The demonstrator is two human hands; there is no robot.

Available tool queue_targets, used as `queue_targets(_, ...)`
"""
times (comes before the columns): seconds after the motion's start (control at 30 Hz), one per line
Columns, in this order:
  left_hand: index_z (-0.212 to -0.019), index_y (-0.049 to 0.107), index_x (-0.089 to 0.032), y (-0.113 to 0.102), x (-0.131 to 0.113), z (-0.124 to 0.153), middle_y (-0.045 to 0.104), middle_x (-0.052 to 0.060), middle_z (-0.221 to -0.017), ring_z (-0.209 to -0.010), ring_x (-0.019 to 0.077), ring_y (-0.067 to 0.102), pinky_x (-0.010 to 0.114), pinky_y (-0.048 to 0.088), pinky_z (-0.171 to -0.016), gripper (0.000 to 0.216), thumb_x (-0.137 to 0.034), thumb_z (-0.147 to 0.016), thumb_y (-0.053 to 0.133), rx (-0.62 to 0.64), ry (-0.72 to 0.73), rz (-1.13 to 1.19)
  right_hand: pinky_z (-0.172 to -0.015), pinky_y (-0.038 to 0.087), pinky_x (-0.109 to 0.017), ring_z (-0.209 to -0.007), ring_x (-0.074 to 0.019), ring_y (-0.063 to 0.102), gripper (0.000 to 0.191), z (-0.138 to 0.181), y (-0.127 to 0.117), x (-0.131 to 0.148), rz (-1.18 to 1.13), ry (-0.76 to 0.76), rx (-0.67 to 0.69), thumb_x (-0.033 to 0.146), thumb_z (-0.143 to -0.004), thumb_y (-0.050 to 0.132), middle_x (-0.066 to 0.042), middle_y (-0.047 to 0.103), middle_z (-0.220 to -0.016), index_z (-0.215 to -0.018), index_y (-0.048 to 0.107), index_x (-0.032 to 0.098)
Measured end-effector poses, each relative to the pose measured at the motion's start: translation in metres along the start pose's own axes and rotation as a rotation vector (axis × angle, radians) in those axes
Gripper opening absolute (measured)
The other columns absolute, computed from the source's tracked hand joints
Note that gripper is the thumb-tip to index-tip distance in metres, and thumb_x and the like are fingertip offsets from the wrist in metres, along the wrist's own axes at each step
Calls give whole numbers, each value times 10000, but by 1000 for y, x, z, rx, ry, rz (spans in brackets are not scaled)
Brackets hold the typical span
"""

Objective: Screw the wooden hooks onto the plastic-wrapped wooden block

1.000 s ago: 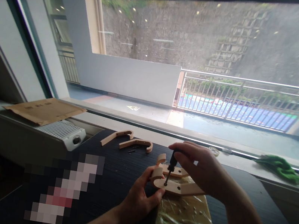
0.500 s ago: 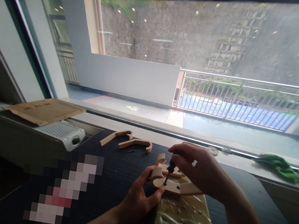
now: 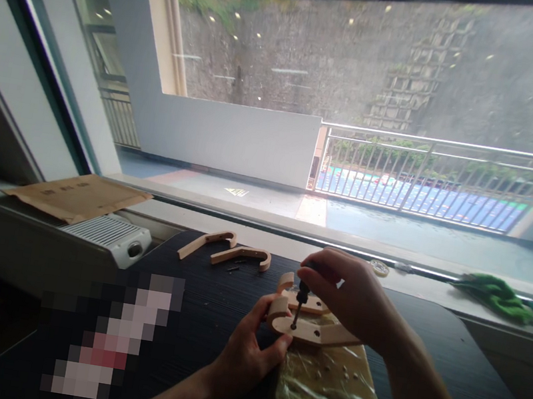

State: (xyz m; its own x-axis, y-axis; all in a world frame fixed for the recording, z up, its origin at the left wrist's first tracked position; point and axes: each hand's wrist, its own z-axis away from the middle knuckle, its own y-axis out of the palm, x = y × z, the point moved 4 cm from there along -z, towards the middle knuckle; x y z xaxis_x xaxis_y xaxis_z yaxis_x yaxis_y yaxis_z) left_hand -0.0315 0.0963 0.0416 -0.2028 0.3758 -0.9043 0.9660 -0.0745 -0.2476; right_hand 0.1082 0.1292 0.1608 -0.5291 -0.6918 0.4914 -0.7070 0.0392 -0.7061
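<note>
My right hand (image 3: 347,296) is closed around a small black screwdriver (image 3: 300,300), held upright with its tip on a curved wooden hook piece (image 3: 311,331). That piece lies on the top end of a plastic-wrapped wooden board (image 3: 331,398), with a second hook piece (image 3: 289,285) just behind it. My left hand (image 3: 247,351) grips the rounded left end of the near hook piece, thumb and fingers pinched on it. Both hands work over a dark table (image 3: 199,303).
Two more wooden hook pieces (image 3: 208,242) (image 3: 243,256) lie farther back on the table, with small dark screws (image 3: 234,266) between them. A white heater (image 3: 106,236) under a brown envelope (image 3: 75,195) stands at the left. A green cloth (image 3: 497,295) rests on the window sill.
My right hand has shifted slightly left and turned on the screwdriver. The left hand and the hook piece stay put.
</note>
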Motion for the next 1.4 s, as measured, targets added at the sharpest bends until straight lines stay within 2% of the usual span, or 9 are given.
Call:
queue_targets(0.13,-1053,445,-204,0,0,0,562,5,-971,-937,157,524,257,394,-870,310,-133,-772,554,-2,5,-10,-549,398,-207,-585,-87,485,167,1,-1,3,-47,-49,-27,304,-844,509,13,600,-738,-918,628,212)
queue_targets(0.4,-1079,444,-215,0,0,1,563,-8,-962,-906,143,527,238,408,-840,333,-127,-775,549,1,7,-4,-593,418,-184,-621,-70,515,250,4,-5,4,-78,-78,64,189,-838,490,16,617,-834,-1053,609,235)
queue_targets(0.77,-1051,469,-200,0,0,1,581,2,-958,-911,155,546,252,415,-853,301,-143,-767,551,-15,13,-9,-544,415,-218,-570,-97,519,208,3,-1,3,-36,-39,10,302,-844,500,8,635,-707,-980,625,206)
queue_targets(0.9,-1077,469,-204,-1,-1,1,584,1,-965,-930,160,545,255,412,-862,332,-142,-763,557,-23,18,-2,-597,437,-227,-671,-119,571,260,5,-8,5,-46,-52,70,253,-851,464,-27,661,-843,-1051,625,207)
queue_targets(1.0,-1066,474,-205,-1,-1,1,587,3,-974,-935,160,543,253,408,-867,321,-135,-764,556,-17,19,4,-632,443,-228,-715,-123,580,263,6,-14,4,-53,-62,61,260,-860,456,-39,661,-907,-1041,639,205)
queue_targets(1.17,-1040,480,-203,-1,-1,0,591,4,-974,-939,163,545,251,409,-860,306,-127,-755,562,-22,17,3,-594,434,-227,-636,-106,554,241,3,-10,3,-51,-67,30,305,-861,468,-26,660,-830,-968,653,193)
queue_targets(1.4,-1046,467,-195,0,-2,1,584,20,-978,-942,172,542,274,408,-868,301,-144,-763,559,-12,2,-1,-523,401,-218,-578,-105,531,220,1,-1,3,-35,11,-14,331,-854,474,3,631,-695,-875,641,189)
